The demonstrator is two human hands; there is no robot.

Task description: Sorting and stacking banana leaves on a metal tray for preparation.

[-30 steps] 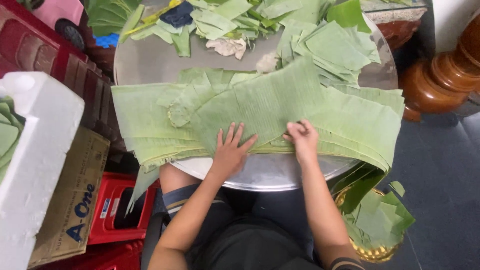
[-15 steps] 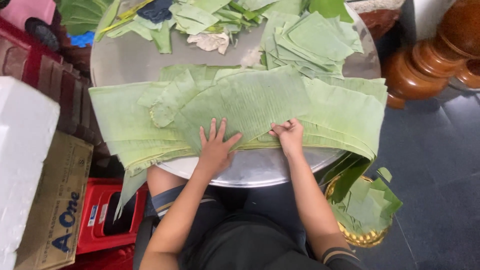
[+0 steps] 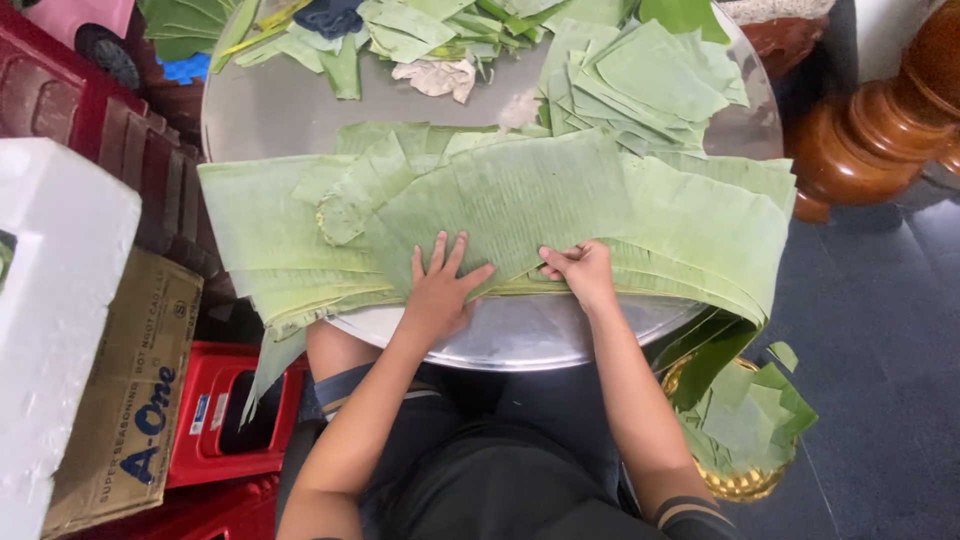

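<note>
Hands working a banana leaf sheet [image 3: 510, 200] on the round metal worktop [image 3: 520, 335].
Left hand [image 3: 440, 290] is pressing flat, fingers apart; right hand [image 3: 580, 272] is pinching the near edge, fingers together on it. Likely light, limp, tearing along its ribs, so best held at the edge.

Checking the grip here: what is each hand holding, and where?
The right hand pinches the near edge of the top banana leaf. The left hand holds nothing, lying flat on it.

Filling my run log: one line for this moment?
left hand flat on banana leaf | right hand pinching leaf edge | round metal tray
</note>
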